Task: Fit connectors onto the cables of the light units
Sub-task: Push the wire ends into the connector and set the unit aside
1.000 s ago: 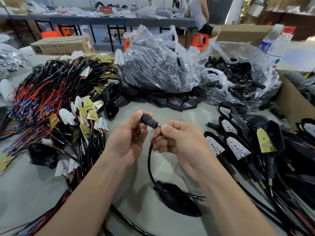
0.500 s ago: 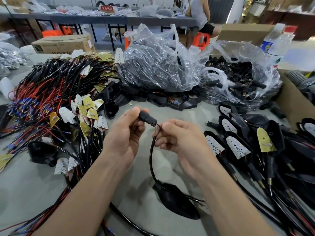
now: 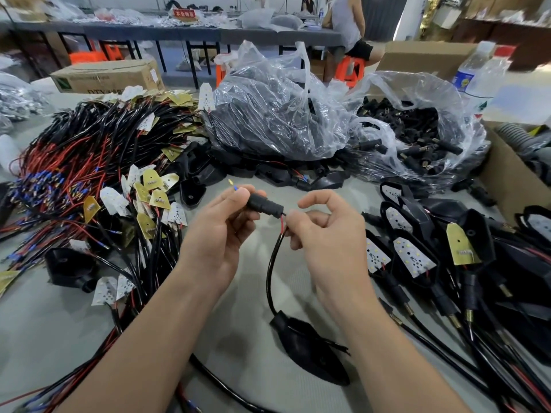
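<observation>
connector (image 3: 264,205): front end hidden behind left hand (image 3: 220,234) fingers
cable (image 3: 272,263): top stretch hidden in right hand (image 3: 325,242) grip
bag (image 3: 274,114): contents indistinct through crumpled plastic
person (image 3: 347,22): cut off by top edge
bottle (image 3: 480,76): label blurred

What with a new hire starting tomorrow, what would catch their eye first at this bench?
At centre, the left hand pinches a black connector while the right hand holds its cable, which curves down to a black light unit. A tangle of red and black wires fills the left, and clear bags of black parts sit behind.
</observation>
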### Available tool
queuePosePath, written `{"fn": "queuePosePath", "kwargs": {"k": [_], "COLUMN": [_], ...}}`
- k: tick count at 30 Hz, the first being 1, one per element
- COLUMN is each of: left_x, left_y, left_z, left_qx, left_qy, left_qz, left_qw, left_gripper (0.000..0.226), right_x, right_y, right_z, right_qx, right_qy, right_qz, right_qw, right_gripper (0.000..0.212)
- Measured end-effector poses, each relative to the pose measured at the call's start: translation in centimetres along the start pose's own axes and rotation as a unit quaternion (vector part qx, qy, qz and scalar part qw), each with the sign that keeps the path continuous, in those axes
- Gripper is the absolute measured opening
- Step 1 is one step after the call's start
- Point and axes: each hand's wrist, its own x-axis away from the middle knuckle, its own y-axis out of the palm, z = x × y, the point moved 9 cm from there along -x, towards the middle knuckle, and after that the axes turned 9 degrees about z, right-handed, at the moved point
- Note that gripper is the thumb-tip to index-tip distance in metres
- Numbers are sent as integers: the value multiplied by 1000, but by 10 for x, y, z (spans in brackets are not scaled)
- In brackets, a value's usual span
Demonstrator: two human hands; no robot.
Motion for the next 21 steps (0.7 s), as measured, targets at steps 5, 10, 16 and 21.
{"fn": "queuePosePath", "kwargs": {"k": [5, 10, 16, 21], "left_x": [-2, -3, 1, -2], "left_y": [-10, -12, -13, -12], "left_z": [-5, -1, 10, 2], "left_qx": [23, -34, -134, -98], "left_qy": [-39, -5, 73, 33], "left_qz": [40, 49, 78, 67], "left_qw": [998, 998, 985, 992], "left_gripper": [27, 32, 22, 28], "right_x": [7, 6, 20, 25], "right_y": [19, 18, 38, 40], "right_z": [14, 5, 2, 1], "right_qx": [15, 243, 416, 388], "right_qy": [72, -80, -179, -185], "right_qz": [-127, -94, -196, -207], "right_qw": [989, 962, 870, 879], "right_gripper": [10, 7, 15, 33]}}
